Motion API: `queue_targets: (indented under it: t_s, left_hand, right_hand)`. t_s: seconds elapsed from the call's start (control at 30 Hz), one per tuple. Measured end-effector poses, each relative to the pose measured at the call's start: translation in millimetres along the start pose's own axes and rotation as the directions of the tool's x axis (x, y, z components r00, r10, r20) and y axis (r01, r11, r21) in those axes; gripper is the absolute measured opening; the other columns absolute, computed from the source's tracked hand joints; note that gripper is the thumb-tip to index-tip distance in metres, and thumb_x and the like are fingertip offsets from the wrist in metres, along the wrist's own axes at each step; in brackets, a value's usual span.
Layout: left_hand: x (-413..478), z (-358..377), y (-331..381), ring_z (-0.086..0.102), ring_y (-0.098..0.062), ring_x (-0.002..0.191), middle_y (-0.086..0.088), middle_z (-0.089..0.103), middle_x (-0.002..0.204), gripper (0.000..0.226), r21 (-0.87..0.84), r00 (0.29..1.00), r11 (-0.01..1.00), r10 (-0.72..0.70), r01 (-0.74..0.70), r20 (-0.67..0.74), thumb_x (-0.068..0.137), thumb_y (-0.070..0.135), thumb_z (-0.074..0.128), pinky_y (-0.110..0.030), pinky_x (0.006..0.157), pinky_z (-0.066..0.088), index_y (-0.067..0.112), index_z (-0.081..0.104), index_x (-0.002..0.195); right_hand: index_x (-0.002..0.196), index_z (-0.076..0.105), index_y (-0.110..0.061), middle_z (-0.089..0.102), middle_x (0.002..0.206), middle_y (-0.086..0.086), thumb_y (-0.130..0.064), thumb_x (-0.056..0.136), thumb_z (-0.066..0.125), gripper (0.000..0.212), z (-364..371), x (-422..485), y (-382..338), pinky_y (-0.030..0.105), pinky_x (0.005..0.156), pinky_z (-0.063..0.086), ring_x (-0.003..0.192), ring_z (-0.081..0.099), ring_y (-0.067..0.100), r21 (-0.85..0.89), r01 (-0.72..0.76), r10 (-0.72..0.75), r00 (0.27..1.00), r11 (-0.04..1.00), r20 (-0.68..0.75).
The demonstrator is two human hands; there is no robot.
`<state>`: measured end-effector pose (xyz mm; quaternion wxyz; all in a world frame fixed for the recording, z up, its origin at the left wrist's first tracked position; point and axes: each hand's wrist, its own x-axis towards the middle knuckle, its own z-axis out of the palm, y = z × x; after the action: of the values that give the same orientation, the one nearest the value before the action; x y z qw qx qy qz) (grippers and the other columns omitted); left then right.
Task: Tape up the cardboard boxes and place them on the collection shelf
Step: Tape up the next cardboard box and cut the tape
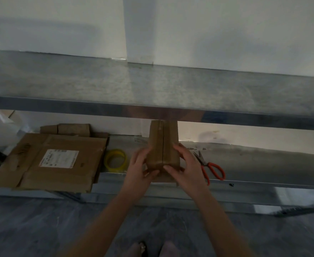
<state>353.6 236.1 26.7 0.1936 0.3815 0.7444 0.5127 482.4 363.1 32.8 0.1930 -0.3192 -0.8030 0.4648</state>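
Nearest to us, at the bottom edge of the view, we see the tips of two feet (pixel 168 248) on a grey marbled floor (pixel 41 229), and two bare forearms reaching up from there toward a metal rack. At the front edge of the lower shelf (pixel 245 164), about midway along it, stands the cardboard box (pixel 162 145), small and brown, with a dark seam running down the middle of its top face. Both hands are on it. The left hand (pixel 141 165) has its grip closed round the box's left side, fingers along the flank and thumb at the near end. The right hand (pixel 186 165) does the same on the right side, its grip wrapped over the edge with the thumb lying across the near end beside the seam. We cannot tell whether the box rests fully on the shelf or is partly carried. Just right of the right hand, orange-handled scissors (pixel 211 168) lie near the front edge, blades pointing toward the back. Just left of the left hand lies a yellow tape roll (pixel 115 160), flat, close to the front edge. Further left, a flattened carton (pixel 46 164) with a white label overhangs the front edge, and more folded cardboard (pixel 72 128) sits behind it against the back. The box's far end passes under the front lip of the upper shelf (pixel 152 86), a bare metal sheet, and behind that rises a white wall (pixel 226 30).
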Motion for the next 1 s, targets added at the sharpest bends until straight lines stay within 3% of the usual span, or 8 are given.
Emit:
queue_targets:
  t_s: [0.17, 0.27, 0.33, 0.43, 0.53, 0.73, 0.9, 1.0]
  left_hand:
    - [3.0, 5.2, -43.1, 0.039, -0.004, 0.127, 0.008, 0.032, 0.147, 0.063, 0.094, 0.991, 0.99, -0.114, 0.108, 0.069, 0.079, 0.014, 0.076, 0.001, 0.093, 0.033, 0.029, 0.048, 0.134]
    - [0.7, 11.0, -56.1, 0.04, -0.005, 0.128, 0.012, 0.035, 0.144, 0.061, 0.111, 0.989, 0.988, -0.114, 0.103, 0.098, 0.078, 0.012, 0.077, -0.01, 0.103, 0.037, 0.034, 0.052, 0.128]
    - [2.8, 16.3, -56.5, 0.042, -0.006, 0.128, 0.012, 0.038, 0.143, 0.062, 0.104, 0.992, 0.991, -0.093, 0.084, 0.085, 0.075, 0.01, 0.079, -0.005, 0.1, 0.034, 0.036, 0.053, 0.125]
    - [12.9, 25.2, -55.5, 0.042, -0.01, 0.131, 0.01, 0.038, 0.146, 0.07, 0.09, 0.991, 0.991, -0.109, 0.102, 0.083, 0.076, 0.013, 0.079, -0.023, 0.108, 0.038, 0.037, 0.047, 0.134]
    - [30.0, 33.6, -51.8, 0.04, -0.011, 0.133, 0.009, 0.035, 0.148, 0.074, 0.112, 0.987, 0.989, -0.105, 0.092, 0.122, 0.077, 0.016, 0.078, -0.034, 0.11, 0.039, 0.029, 0.044, 0.141]
    - [57.2, 41.6, -42.3, 0.04, -0.015, 0.134, 0.003, 0.031, 0.153, 0.071, 0.148, 0.979, 0.983, -0.13, 0.107, 0.158, 0.081, 0.017, 0.075, -0.035, 0.11, 0.038, 0.02, 0.041, 0.144]
    - [54.9, 33.9, -39.4, 0.043, -0.02, 0.132, 0.002, 0.029, 0.154, 0.073, 0.286, 0.97, 0.958, -0.078, 0.009, 0.231, 0.086, 0.025, 0.07, -0.037, 0.11, 0.038, 0.025, 0.03, 0.148]
    - [49.3, 26.8, -33.7, 0.033, -0.021, 0.138, -0.001, 0.025, 0.156, 0.077, 0.404, 0.972, 0.91, -0.01, -0.089, 0.236, 0.089, 0.038, 0.063, -0.039, 0.112, 0.034, 0.023, 0.021, 0.152]
  right_hand:
    - [0.14, 0.04, -0.039, 0.03, 0.152, -0.008, -0.024, 0.082, 0.077, 0.071, 29.1, -5.3, 36.3, 0.04, 0.107, 0.045, 0.138, 0.035, 0.012, 0.009, -0.021, 0.02, 0.999, 1.0, 0.05]
    - [0.134, 0.041, -0.039, 0.038, 0.148, -0.003, -0.01, 0.079, 0.079, 0.073, 35.1, -11.5, 53.4, 0.013, 0.101, 0.043, 0.134, 0.043, 0.016, 0.009, -0.033, 0.033, 0.999, 0.999, 0.007]
    - [0.134, 0.043, -0.032, 0.039, 0.148, -0.001, -0.003, 0.079, 0.076, 0.071, 33.1, -10.7, 58.3, 0.002, 0.094, 0.038, 0.134, 0.043, 0.018, 0.034, -0.042, 0.042, 0.999, 0.999, 0.007]
    - [0.142, 0.042, -0.029, 0.036, 0.153, -0.004, -0.009, 0.083, 0.074, 0.07, 28.6, 0.8, 71.1, 0.025, 0.112, 0.037, 0.139, 0.038, 0.015, -0.027, -0.017, 0.018, 1.0, 0.999, 0.022]
    - [0.145, 0.04, -0.024, 0.038, 0.153, -0.002, -0.009, 0.084, 0.074, 0.071, 18.3, 15.7, 79.4, 0.044, 0.111, 0.04, 0.139, 0.04, 0.015, -0.014, -0.033, 0.033, 0.999, 0.999, 0.023]
    - [0.143, 0.039, -0.03, 0.037, 0.151, 0.003, -0.013, 0.084, 0.074, 0.07, 7.6, 40.4, 82.2, 0.049, 0.105, 0.045, 0.135, 0.043, 0.022, -0.043, -0.032, 0.034, 0.999, 0.999, 0.032]
    - [0.151, 0.03, -0.025, 0.03, 0.154, 0.005, -0.019, 0.088, 0.07, 0.074, 3.7, 33.8, 69.7, 0.028, 0.113, 0.032, 0.137, 0.037, 0.021, -0.212, -0.041, 0.049, 0.998, 0.976, 0.028]
    - [0.152, 0.024, -0.03, 0.024, 0.159, 0.005, -0.035, 0.089, 0.068, 0.077, 1.5, 21.4, 64.2, 0.047, 0.118, 0.028, 0.146, 0.022, 0.025, -0.284, -0.031, 0.024, 0.999, 0.958, -0.028]
